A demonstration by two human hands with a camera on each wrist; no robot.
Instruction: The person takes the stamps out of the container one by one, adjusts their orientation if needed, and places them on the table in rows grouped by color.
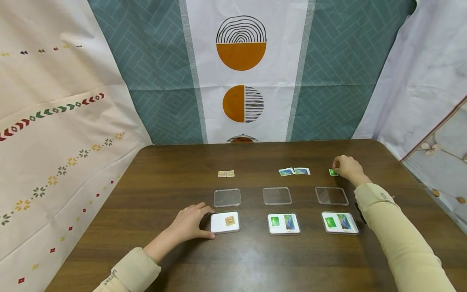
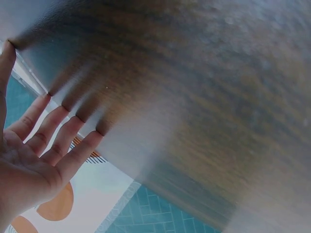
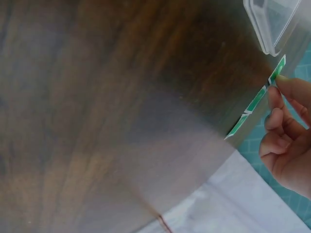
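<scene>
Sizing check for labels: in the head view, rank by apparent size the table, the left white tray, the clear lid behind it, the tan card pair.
1. table
2. left white tray and clear lid: look alike; the tray sits nearer the camera, so unranked
3. tan card pair

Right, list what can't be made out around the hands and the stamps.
- Green stamp, head view: mostly covered by the right hand; its picture is too small to read.
- Same stamp, right wrist view: seen edge-on, face hidden.
- Left hand, left wrist view: table blurred, the case it touches not visible.
- Brown stamps, head view: too small for detail.
</scene>
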